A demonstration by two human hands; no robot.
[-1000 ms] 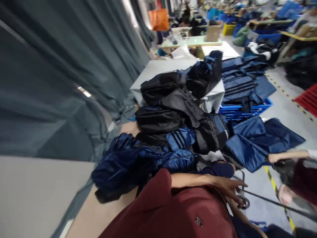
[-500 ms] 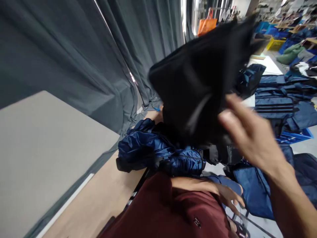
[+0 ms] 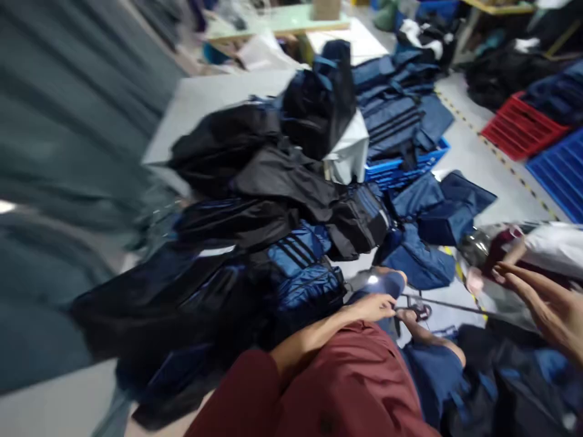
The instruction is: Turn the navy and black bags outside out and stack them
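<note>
My right hand (image 3: 549, 303) is raised at the right edge, its fingers stretched out and nothing in it. My left hand (image 3: 376, 306) rests beside my lap, with its fingers loosely bent and no object visible in them. Nearest to it is a shiny blue bag with black stripes (image 3: 300, 255), at the edge of a heap. Dark bags (image 3: 173, 297) lie piled on my left, blurred, so their separate outlines are hard to make out. More black bags (image 3: 277, 179) lie further back in the same heap.
A blue crate (image 3: 410, 164) full of blue bags stands ahead. Blue bags (image 3: 423, 261) lie on the floor before me. Dark bags (image 3: 505, 382) are near my right leg. A red crate (image 3: 521, 127) stands far right. Grey curtains (image 3: 68, 152) hang on the left.
The black bag that was up in front of my right hand is no longer there. My right hand has moved right, and my view has turned right and down over the heap.
</note>
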